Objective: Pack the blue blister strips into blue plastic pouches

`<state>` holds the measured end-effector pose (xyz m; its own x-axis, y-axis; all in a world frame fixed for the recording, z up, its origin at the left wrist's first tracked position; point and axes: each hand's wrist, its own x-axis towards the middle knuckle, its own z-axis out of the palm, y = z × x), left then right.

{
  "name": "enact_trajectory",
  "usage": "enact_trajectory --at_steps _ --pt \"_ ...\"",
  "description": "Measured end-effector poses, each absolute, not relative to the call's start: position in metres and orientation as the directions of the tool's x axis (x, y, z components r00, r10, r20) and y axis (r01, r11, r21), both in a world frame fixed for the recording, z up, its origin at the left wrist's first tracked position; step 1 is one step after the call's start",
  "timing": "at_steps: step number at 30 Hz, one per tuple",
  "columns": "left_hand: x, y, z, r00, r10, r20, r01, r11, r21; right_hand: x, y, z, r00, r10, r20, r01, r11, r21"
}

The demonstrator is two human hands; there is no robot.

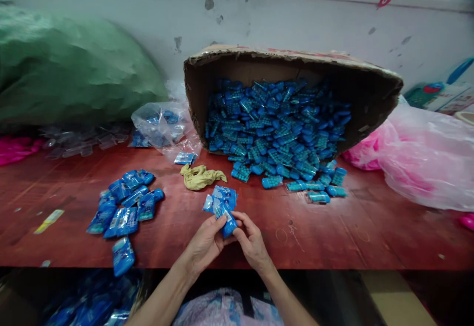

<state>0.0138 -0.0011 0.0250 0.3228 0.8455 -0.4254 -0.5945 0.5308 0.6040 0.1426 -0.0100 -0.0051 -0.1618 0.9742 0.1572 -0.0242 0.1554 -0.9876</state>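
Both my left hand (207, 242) and my right hand (251, 239) are closed on one small blue packet (228, 225) near the table's front edge, thumbs on top. Just beyond it lie flat blue packets (224, 195), partly covered by the held one. A pile of filled blue packets (128, 221) rests to the left, with one packet (123, 256) at the table edge. Behind, a cardboard box (292, 57) on its side holds a heap of small blue containers (274, 128), some spilling onto the table.
A yellowish crumpled cloth (200, 177) lies on the red table (259, 257). Clear bags (161, 123) and a big green sack (74, 69) stand back left. Pink-filled plastic bags (425, 153) lie right. More blue packets (92, 304) are below the table's left edge.
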Motion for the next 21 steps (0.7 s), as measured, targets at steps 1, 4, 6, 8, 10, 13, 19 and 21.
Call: enact_trajectory --at_steps 1,4,6,8,10,13,19,21 --pt "0.018 -0.003 0.026 0.286 0.860 -0.422 -0.614 0.503 0.608 0.141 -0.011 -0.006 -0.138 0.977 0.164 -0.020 0.163 -0.986" --pt "0.029 -0.008 0.026 0.169 0.892 -0.419 -0.645 0.421 0.637 0.137 -0.015 -0.012 -0.068 0.986 0.150 -0.034 0.148 -0.988" --pt "0.032 -0.010 0.024 0.138 0.896 -0.421 -0.640 0.405 0.653 0.135 -0.016 -0.016 -0.055 0.993 0.104 -0.059 0.100 -0.993" --pt "0.032 -0.010 0.021 0.154 0.881 -0.448 -0.637 0.435 0.637 0.136 -0.015 -0.020 -0.065 0.997 0.035 -0.104 0.028 -0.994" --pt "0.028 -0.008 0.018 0.180 0.850 -0.494 -0.652 0.479 0.587 0.138 -0.012 -0.023 -0.108 0.994 -0.034 -0.170 -0.052 -0.984" --pt "0.021 -0.006 0.014 0.153 0.815 -0.559 -0.669 0.502 0.549 0.141 -0.008 -0.023 -0.194 0.976 -0.098 -0.286 -0.152 -0.946" --pt "0.011 -0.008 0.019 0.107 0.868 -0.485 -0.523 0.464 0.715 0.128 -0.003 -0.010 -0.186 0.980 -0.065 -0.222 -0.106 -0.969" --pt "0.005 -0.008 0.019 0.028 0.895 -0.446 -0.418 0.416 0.808 0.121 -0.002 -0.003 -0.162 0.987 -0.024 -0.124 -0.045 -0.991"
